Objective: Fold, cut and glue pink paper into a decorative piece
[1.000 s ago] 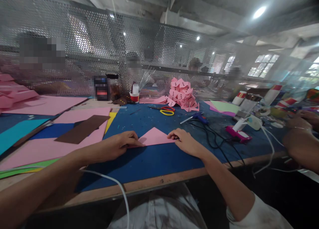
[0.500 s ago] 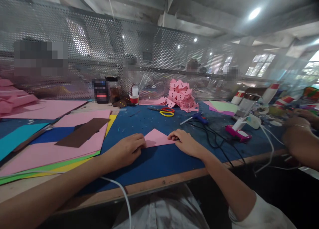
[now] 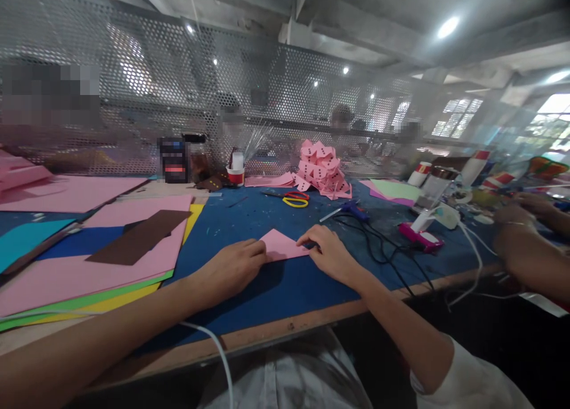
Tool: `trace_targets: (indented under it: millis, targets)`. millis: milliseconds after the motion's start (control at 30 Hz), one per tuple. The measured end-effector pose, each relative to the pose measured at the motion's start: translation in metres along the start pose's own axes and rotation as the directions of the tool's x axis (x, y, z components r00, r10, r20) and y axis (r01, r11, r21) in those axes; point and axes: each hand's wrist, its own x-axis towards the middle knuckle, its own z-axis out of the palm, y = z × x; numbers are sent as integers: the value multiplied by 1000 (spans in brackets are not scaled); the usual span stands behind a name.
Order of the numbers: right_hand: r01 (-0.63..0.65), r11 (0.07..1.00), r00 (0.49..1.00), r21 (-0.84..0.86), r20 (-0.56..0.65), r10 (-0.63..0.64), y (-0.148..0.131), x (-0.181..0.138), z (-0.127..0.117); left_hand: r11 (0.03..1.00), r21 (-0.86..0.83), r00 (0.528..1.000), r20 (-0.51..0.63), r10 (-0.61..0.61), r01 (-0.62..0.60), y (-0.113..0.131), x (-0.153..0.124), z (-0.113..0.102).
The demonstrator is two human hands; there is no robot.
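Observation:
A pink sheet of paper folded into a triangle [image 3: 285,246] lies on the blue tabletop, its peak pointing away from me. My left hand [image 3: 240,266] is closed at its left corner, fingers together and pressed on the paper. At the right corner, my right hand [image 3: 332,250] has its fingers bent and the index fingertip on the sloping edge, with the thumb below. The paper's two corners are partly hidden under my fingers.
Scissors [image 3: 295,200], a blue glue gun [image 3: 355,211] and a pile of dotted pink paper pieces [image 3: 321,168] lie beyond. Coloured sheets [image 3: 133,204] cover the left side. Black cords and a pink-based device [image 3: 421,237] are at right, near a co-worker's arm [image 3: 529,249].
My left hand has slid slightly right along the paper. My right fingers have shifted a little left and up on the right edge. The whole view has also moved slightly.

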Motion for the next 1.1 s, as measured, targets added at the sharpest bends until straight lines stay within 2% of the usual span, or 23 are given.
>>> trace_targets:
  millis: [100,233,333,633,800,1100]
  targets:
    - [126,992,991,7,-47,-126,-11,4,4,1000,-17,1000,-22,-7,7,0,-1,3]
    - [248,969,965,18,77,-249,-19,8,12,1000,-6,999,-34,-28,28,0,-2,6]
    - [268,963,959,-31,105,-264,-17,7,16,1000,-2,998,-56,-24,23,0,-3,8]
    - [317,943,947,-98,76,-311,-12,6,18,998,-53,988,-152,-29,21,-3,-4,14]
    - [328,936,944,-127,72,-321,-11,5,19,995,-85,990,-128,-63,52,-2,-5,11]
    - [312,944,948,-103,94,-303,-17,4,15,946,-289,974,-121,-190,149,-6,-7,13]
